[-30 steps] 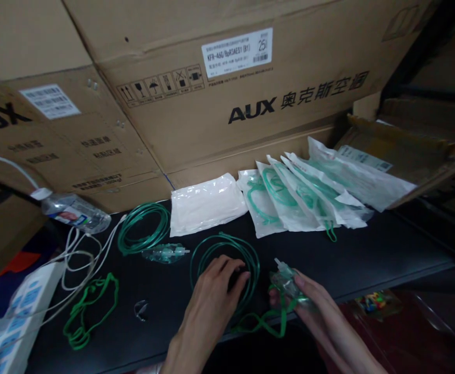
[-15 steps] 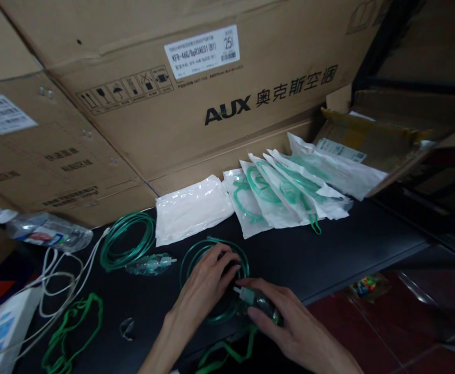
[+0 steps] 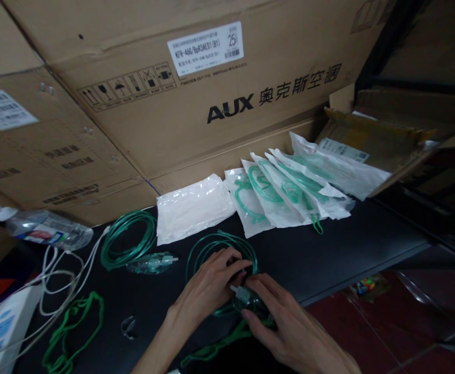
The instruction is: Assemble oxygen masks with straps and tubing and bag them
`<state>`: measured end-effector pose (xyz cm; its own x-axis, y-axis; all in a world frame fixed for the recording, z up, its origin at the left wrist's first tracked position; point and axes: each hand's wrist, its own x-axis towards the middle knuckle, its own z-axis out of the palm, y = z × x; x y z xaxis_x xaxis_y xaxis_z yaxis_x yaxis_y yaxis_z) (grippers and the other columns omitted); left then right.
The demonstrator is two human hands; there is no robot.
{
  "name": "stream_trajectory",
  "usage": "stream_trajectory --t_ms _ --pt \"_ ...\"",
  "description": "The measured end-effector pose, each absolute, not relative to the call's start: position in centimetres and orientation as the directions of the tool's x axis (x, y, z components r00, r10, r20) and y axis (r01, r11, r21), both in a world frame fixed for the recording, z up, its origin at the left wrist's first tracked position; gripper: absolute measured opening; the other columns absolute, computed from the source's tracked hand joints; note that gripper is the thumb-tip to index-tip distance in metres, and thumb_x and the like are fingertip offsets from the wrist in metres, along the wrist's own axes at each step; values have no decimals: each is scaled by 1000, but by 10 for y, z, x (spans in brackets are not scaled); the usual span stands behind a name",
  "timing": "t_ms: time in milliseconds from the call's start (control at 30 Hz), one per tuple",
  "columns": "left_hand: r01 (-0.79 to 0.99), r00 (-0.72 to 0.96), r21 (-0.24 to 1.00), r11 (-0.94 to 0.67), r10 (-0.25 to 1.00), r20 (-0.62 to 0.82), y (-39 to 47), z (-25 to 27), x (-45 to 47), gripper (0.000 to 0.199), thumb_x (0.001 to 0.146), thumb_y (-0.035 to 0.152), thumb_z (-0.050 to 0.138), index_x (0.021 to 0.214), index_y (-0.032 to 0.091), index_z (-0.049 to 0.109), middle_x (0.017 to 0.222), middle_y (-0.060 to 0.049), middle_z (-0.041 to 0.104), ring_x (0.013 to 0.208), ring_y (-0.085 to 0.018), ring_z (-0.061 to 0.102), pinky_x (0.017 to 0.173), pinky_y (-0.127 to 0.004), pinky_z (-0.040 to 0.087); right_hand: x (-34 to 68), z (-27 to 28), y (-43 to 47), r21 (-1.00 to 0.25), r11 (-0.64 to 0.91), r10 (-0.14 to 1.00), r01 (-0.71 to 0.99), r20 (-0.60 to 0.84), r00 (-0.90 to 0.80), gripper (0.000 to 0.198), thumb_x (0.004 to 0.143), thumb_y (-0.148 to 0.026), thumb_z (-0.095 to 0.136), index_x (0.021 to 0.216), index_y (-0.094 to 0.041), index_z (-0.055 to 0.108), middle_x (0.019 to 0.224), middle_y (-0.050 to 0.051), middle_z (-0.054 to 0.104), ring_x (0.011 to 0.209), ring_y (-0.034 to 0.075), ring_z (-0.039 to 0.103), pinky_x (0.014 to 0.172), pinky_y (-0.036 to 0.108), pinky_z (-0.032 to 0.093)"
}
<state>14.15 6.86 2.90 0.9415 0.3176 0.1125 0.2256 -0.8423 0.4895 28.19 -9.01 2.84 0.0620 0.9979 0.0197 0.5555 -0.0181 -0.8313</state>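
My right hand (image 3: 280, 317) has its fingers closed round a clear green oxygen mask (image 3: 245, 296) with a pale connector pointing left. My left hand (image 3: 217, 272) is curled over a coil of green tubing (image 3: 208, 240), its thumb and fingertips drawn together at the coil's right side. What lies under the left fingers is partly hidden. A green elastic strap (image 3: 212, 349) trails below the mask at the table's front edge. To the left lie another tubing coil (image 3: 128, 241), a second folded clear mask (image 3: 152, 263) and a loose green strap (image 3: 74, 332).
Several white packets with green tubing (image 3: 254, 205) lean in a row by a large cardboard box (image 3: 196, 119). A white packet stack (image 3: 194, 208) lies beside them. At left are a plastic bottle (image 3: 52, 228), white cables (image 3: 56, 278) and a clear bit (image 3: 128, 327). An open carton (image 3: 363, 137) stands right.
Both hands have shifted slightly, the left one rightward. The mask has moved a little left, towards the left hand. The tubing coil has moved up and right, and the strap below now lies farther left.
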Motion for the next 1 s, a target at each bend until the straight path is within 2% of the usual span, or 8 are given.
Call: stream_trajectory --t_ms 133,267,333,467,600,800,1000 --pt "241 931 469 -850 339 135 69 27 144 19 99 15 60 114 24 67 112 -4 65 101 -20 64 91 -36 55 281 27 -93 -830 -40 997 556 5 80 29 101 -28 56 130 -28 60 130 9 64 120 29 65 103 44 56" --pt "288 859 583 -760 474 194 67 24 146 15 99 16 61 112 23 65 108 -3 65 98 -17 65 91 -33 55 280 23 -98 -813 -88 994 576 -37 100 36 101 -31 56 136 -27 57 137 12 61 125 31 63 104 46 55" --pt "285 850 609 -740 489 197 64 25 148 17 100 17 59 115 24 65 108 -3 65 99 -17 66 92 -33 55 280 21 -100 -809 -101 993 579 -51 102 38 100 -31 57 138 -26 56 139 13 60 128 32 61 107 47 53" --pt "288 872 585 -758 461 167 62 26 151 20 99 15 59 115 23 67 111 -4 65 101 -19 66 94 -34 56 280 23 -101 -806 -76 996 587 -32 84 39 101 -30 55 140 -29 54 139 11 60 130 30 59 109 46 50" --pt "299 865 573 -763 470 175 64 22 152 19 97 15 63 114 22 68 110 -5 65 100 -19 66 93 -34 56 281 26 -101 -803 -37 995 595 25 96 34 101 -26 53 135 -27 57 130 11 64 120 26 65 103 41 56" --pt "275 891 508 -816 415 184 64 17 151 26 99 15 58 122 24 66 113 -5 65 100 -19 65 91 -34 56 282 24 -95 -670 39 990 741 129 65 35 96 -26 62 131 -21 62 128 15 69 122 37 62 104 59 53" --pt "215 941 428 -878 304 151 67 25 151 34 97 7 58 125 24 64 113 -4 65 100 -19 65 88 -34 55 284 33 -82 -597 84 995 798 99 -30 36 96 -22 62 131 -14 62 124 16 69 119 37 63 103 57 55"
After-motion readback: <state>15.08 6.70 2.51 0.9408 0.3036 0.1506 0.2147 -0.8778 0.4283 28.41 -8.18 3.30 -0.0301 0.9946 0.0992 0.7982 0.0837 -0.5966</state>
